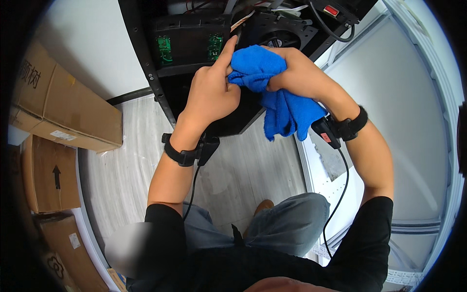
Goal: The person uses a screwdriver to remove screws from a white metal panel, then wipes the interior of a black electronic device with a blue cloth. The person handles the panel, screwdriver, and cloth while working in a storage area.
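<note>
A bright blue cloth [259, 63] is bunched up in front of an opened black machine [194, 41]. My right hand [299, 73] is closed around it, and a loose end hangs below that hand. From the other side, my left hand [210, 92] meets the cloth's edge with thumb and curled fingers. Its index finger stretches up toward the machine's inside, near a pale flat strip [242, 22]. Cloth and hands cover part of the machine behind them. Beyond my right hand is a round black fan [277, 41] in its frame.
Green circuit boards [164, 49] show in the machine's left part. A red switch [331, 10] and a black cable [325, 27] are at its upper right. Cardboard boxes [73, 107] stack up on the left. A white-framed translucent panel [408, 131] stands on the right.
</note>
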